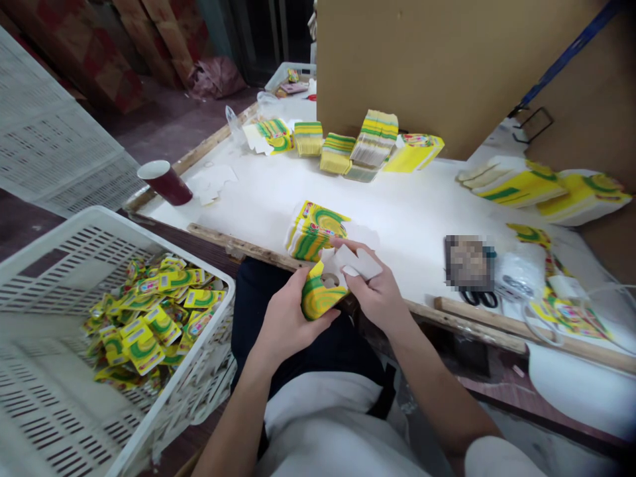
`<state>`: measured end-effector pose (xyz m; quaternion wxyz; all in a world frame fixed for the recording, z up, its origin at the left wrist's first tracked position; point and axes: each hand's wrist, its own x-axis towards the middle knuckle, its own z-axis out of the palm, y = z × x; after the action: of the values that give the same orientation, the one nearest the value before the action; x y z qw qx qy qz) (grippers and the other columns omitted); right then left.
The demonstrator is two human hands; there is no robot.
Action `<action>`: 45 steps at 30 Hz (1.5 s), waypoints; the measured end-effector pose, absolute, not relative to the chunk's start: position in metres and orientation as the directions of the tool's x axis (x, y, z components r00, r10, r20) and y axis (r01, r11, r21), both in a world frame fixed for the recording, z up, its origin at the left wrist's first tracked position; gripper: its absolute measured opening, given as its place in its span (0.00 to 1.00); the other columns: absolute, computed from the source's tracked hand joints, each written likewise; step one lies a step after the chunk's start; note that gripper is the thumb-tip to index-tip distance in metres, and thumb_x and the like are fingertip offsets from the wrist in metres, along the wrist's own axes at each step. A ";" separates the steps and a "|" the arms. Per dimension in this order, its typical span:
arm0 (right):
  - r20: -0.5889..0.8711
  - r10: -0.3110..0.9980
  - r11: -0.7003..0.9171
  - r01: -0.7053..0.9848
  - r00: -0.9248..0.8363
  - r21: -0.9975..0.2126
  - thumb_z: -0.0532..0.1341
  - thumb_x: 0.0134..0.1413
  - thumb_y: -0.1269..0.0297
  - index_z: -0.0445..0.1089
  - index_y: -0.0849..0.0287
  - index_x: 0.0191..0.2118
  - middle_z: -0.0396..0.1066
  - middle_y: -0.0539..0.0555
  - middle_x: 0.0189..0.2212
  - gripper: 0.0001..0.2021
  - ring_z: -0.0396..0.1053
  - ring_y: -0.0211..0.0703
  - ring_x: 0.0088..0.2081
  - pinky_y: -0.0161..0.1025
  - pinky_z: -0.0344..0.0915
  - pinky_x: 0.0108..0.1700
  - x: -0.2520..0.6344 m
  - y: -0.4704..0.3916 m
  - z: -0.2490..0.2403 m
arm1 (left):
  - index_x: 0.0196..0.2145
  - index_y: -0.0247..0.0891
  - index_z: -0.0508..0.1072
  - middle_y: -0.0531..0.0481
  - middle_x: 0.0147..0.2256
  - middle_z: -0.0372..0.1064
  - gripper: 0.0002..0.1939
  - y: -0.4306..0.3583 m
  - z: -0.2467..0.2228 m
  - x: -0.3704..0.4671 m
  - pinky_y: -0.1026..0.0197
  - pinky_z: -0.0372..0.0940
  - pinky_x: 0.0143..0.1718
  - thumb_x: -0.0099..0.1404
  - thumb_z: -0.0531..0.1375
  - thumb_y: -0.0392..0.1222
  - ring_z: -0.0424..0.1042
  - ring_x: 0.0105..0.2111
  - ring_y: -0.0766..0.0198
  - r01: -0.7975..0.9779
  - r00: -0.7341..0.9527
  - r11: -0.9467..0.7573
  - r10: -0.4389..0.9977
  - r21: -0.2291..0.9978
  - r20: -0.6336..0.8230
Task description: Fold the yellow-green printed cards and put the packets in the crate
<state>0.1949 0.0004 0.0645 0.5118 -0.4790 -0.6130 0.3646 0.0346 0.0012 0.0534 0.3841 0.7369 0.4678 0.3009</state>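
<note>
My left hand (pixel 288 315) is closed around a small yellow-and-green printed carton (pixel 322 296), tilted over my lap at the table's front edge. The carton's white inner side and a round cut-out face up. In my right hand (pixel 375 288), thumb and fingers pinch a white cardboard piece (pixel 364 262) beside the carton's top; whether it is a flap of that carton I cannot tell. Just beyond my hands, a stack of flat yellow-green cartons (pixel 313 232) lies on the white table.
At left, a white plastic crate (pixel 114 457) holds many yellow-green packets (pixel 146 341). A dark red cup (pixel 166 184) stands on the table's left side. Bundled cards (pixel 375 136) line the back before a large cardboard sheet (pixel 407 66). Black-handled scissors (pixel 477 298) lie at right.
</note>
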 end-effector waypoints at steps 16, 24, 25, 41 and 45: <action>0.385 0.905 0.424 0.335 -0.179 -0.841 0.49 0.61 0.63 0.59 0.54 0.58 0.64 0.57 0.54 0.20 0.62 0.45 0.54 0.45 0.59 0.55 0.194 0.000 0.056 | 0.49 0.40 0.62 0.46 0.43 0.69 0.27 0.002 0.046 0.034 0.55 0.64 0.43 0.52 0.63 0.46 0.70 0.43 0.54 0.521 0.368 -0.247 0.929 0.817 0.046; 0.382 0.904 0.427 0.360 -0.192 -0.830 0.50 0.60 0.65 0.58 0.53 0.58 0.64 0.56 0.54 0.20 0.62 0.45 0.55 0.45 0.60 0.55 0.196 -0.001 0.052 | 0.49 0.41 0.62 0.48 0.42 0.70 0.27 0.001 0.044 0.035 0.56 0.65 0.41 0.51 0.63 0.46 0.71 0.41 0.55 0.525 0.367 -0.231 0.930 0.819 0.027; 0.381 0.901 0.434 0.372 -0.209 -0.821 0.50 0.60 0.66 0.57 0.54 0.59 0.63 0.56 0.54 0.21 0.61 0.44 0.55 0.45 0.59 0.56 0.197 -0.001 0.053 | 0.49 0.41 0.62 0.48 0.42 0.70 0.27 0.001 0.044 0.035 0.56 0.65 0.42 0.51 0.63 0.45 0.70 0.41 0.55 0.523 0.367 -0.233 0.930 0.820 0.030; 0.322 0.897 0.423 0.378 -0.303 -0.823 0.52 0.59 0.60 0.49 0.56 0.63 0.51 0.57 0.62 0.26 0.49 0.48 0.62 0.49 0.50 0.62 0.203 -0.001 0.048 | 0.51 0.42 0.60 0.49 0.44 0.69 0.28 0.002 0.047 0.033 0.59 0.64 0.41 0.52 0.62 0.44 0.70 0.42 0.57 0.539 0.377 -0.218 0.926 0.814 -0.001; 0.260 0.934 0.302 0.152 -0.245 -0.941 0.51 0.60 0.57 0.48 0.53 0.63 0.50 0.53 0.62 0.26 0.50 0.48 0.62 0.47 0.48 0.62 0.199 -0.003 0.046 | 0.51 0.42 0.60 0.50 0.45 0.69 0.28 0.001 0.048 0.034 0.58 0.64 0.43 0.52 0.62 0.45 0.70 0.43 0.57 0.568 0.371 -0.220 0.929 0.793 -0.008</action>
<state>0.1987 -0.0035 0.0459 0.4583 -0.4090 -0.6641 0.4263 0.0340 0.0011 0.0480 0.3682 0.7415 0.5046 0.2450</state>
